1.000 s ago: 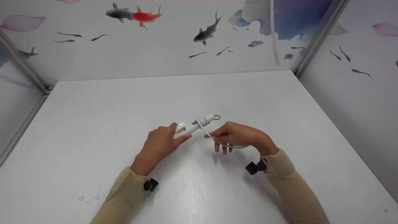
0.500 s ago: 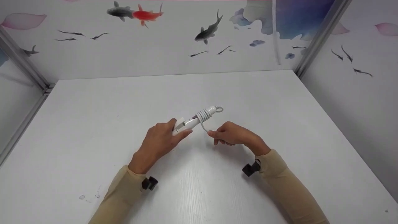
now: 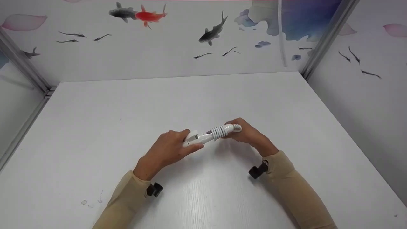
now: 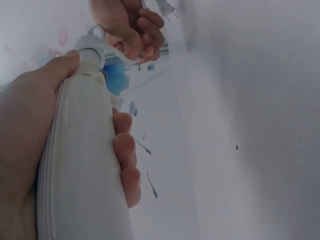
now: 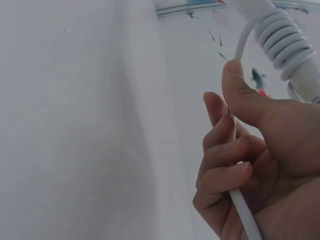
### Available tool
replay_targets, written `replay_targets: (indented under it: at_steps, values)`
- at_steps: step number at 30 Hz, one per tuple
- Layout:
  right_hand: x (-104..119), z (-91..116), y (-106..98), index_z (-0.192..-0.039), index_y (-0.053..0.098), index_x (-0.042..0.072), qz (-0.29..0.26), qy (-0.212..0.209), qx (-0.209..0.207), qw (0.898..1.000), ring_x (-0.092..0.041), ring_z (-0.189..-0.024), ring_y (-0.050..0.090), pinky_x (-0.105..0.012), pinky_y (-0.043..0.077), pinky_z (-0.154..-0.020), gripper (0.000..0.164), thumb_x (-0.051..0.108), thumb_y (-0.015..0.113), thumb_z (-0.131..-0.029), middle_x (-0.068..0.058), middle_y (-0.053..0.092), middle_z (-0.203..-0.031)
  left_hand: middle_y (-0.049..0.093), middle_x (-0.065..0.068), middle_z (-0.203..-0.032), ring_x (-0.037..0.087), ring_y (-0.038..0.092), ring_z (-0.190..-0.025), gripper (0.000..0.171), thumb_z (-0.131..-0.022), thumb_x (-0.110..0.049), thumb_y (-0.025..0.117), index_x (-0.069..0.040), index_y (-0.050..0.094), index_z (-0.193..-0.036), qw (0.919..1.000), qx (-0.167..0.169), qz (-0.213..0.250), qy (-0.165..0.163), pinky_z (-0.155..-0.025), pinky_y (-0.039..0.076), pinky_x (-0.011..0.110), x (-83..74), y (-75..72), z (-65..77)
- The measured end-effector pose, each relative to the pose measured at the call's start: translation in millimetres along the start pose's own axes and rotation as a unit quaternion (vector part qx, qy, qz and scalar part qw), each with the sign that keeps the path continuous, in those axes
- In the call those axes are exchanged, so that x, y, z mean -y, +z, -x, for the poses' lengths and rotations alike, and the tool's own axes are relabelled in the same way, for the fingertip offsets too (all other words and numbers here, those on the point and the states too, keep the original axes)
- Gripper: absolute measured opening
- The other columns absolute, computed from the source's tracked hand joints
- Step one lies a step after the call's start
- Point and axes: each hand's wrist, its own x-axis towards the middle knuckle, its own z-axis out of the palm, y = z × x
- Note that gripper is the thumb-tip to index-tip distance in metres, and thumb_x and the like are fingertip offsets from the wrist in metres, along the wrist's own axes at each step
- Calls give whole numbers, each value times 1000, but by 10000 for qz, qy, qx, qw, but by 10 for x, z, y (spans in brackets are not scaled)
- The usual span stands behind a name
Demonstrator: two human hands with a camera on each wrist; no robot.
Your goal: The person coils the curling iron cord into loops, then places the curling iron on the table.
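Observation:
A white curling iron (image 3: 205, 138) is held above the table, its cord (image 3: 218, 132) wound in several turns round the handle. My left hand (image 3: 167, 147) grips the iron's thick body, with the thumb along one side and the fingers curled round the other in the left wrist view. Beyond the coils, my right hand (image 3: 248, 133) is partly hidden behind the handle in the head view. The right wrist view shows its thumb and fingers holding the loose length of cord (image 5: 245, 215). A two-pronged plug (image 4: 166, 8) hangs near that hand in the left wrist view.
The white table (image 3: 127, 105) spreads around both hands. A back wall (image 3: 178, 41) painted with fish and side panels enclose it, with metal posts (image 3: 330, 38) at the corners. Black wrist cameras (image 3: 258, 170) sit at the sleeve cuffs.
The right hand has moved from in front of the handle to behind it, carrying the cord round. The left hand has shifted the iron slightly right and nearer.

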Motion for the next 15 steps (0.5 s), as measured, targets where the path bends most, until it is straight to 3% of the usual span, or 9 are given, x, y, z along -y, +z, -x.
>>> replay_targets:
  at_steps: [3,7,15]
  values:
    - [-5,-10,-16,-96,75,-1,-131,90,-66,9999,-14,-76,50,-25,44,-67,10,0,71,-87,-2,70,-85,41,-5,-63,10,39,-55,42,-91,-52,68,-12,56,-86,9996,286,62,53,-52,32,23,-5,-8,6]
    - [12,-13,-19,-95,77,5,-367,613,-49,9974,-12,-77,53,-23,44,-63,10,9,74,-87,2,71,-85,45,-5,-64,9,41,-56,41,-91,-52,68,-12,59,-88,9983,532,-5,224,-53,34,23,-6,-1,7]
    - [26,-12,-15,-89,75,6,-135,290,-43,9995,-9,-76,57,-22,47,-66,14,16,82,-83,1,72,-84,47,-7,-64,8,42,-57,40,-91,-53,67,-14,60,-88,9967,767,123,243,-54,34,23,-12,20,6]
